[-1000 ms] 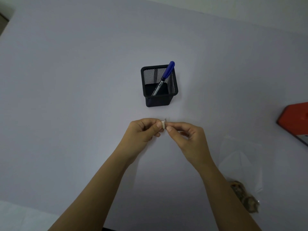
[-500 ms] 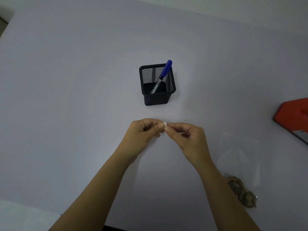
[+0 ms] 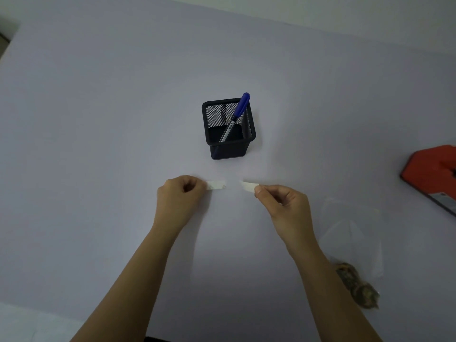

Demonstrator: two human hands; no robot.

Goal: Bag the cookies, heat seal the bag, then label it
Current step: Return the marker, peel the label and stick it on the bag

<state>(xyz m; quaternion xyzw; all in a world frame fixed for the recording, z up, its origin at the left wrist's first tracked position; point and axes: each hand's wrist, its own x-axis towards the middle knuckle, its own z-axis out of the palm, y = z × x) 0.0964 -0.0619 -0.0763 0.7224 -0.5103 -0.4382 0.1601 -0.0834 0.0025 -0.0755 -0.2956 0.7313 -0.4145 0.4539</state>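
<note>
My left hand (image 3: 181, 193) pinches a small white paper piece (image 3: 216, 185) between thumb and forefinger. A second white piece (image 3: 248, 186), likely a label or its backing, is pinched in my right hand (image 3: 283, 203). A gap separates the two pieces above the table. The clear bag (image 3: 350, 233) lies flat at the lower right, with the brown cookies (image 3: 357, 285) at its near end, partly behind my right forearm.
A black mesh pen holder (image 3: 228, 133) stands beyond my hands with a blue marker (image 3: 238, 112) leaning in it. An orange heat sealer (image 3: 431, 174) sits at the right edge. The table (image 3: 98, 119) is pale lilac.
My hands were together, pinching one small white piece. They have pulled apart sideways, and each now holds a separate white piece.
</note>
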